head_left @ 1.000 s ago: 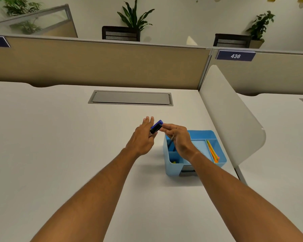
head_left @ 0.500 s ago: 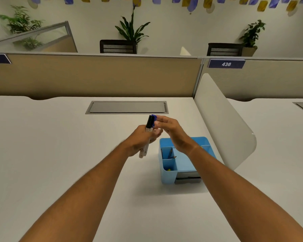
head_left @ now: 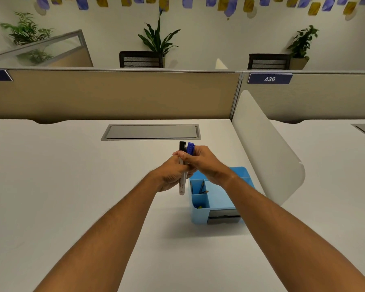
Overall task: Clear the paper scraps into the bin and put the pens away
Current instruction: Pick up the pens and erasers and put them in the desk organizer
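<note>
Both hands meet above the white desk (head_left: pixel 61 186), raised just clear of its surface. Left hand (head_left: pixel 170 175) is closed around two markers held upright and side by side; the fingers wrap the barrels at mid-length. Black-capped marker (head_left: pixel 182 165): white barrel, cap up, lower end poking out under the hand. Blue-capped marker (head_left: pixel 190 148): only the cap shows, touching the black cap on its right; its barrel is hidden by the hands. Right hand (head_left: pixel 200 163) is curled over the same pair from the right, fingertips pinching near the caps, overlapping the left hand's fingers.

Just right of and below the hands, a light blue desk organizer (head_left: pixel 198 216) sits on the desk, partly covered by the right forearm. Its near-left compartment holds a few pencils (head_left: pixel 201 187) leaning at a tilt. A grey drawer front (head_left: pixel 223 217) shows at its near side. Further right, a white divider panel (head_left: pixel 268 148) stands at the desk edge.
</note>
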`<state>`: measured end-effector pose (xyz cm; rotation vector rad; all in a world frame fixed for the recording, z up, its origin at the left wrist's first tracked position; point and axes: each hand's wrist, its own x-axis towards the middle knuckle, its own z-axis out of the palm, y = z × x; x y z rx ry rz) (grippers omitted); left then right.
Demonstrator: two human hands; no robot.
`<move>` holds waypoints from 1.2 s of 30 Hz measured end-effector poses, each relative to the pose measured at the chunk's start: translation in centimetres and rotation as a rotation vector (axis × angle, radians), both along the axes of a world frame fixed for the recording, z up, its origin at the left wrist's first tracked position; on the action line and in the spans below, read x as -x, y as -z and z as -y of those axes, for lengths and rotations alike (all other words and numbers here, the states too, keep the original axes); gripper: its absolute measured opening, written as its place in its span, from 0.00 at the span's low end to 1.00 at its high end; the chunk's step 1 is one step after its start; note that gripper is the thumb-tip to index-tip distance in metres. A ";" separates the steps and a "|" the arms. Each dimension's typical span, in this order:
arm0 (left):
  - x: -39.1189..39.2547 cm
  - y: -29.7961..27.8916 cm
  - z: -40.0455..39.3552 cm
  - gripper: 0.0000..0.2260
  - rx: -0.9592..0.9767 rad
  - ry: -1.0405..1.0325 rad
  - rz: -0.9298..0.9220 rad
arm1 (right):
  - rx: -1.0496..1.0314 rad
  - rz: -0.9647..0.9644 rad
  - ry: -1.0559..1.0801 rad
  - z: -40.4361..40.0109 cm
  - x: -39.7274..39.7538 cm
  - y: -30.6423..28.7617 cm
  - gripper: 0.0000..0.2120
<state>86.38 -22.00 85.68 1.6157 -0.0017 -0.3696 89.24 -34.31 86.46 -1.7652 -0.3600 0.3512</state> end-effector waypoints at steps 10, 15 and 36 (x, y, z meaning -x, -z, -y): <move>0.1 0.6 -0.2 0.22 -0.441 -0.126 0.199 | -0.298 -0.035 0.156 1.8 -1.2 -0.3 0.09; 0.5 2.4 -1.3 0.30 -1.035 -0.058 0.406 | -0.285 0.016 0.244 3.1 -2.0 0.2 0.05; 0.2 4.5 -2.4 0.36 -1.364 0.008 0.450 | -0.055 0.054 0.269 5.4 -1.4 5.9 0.09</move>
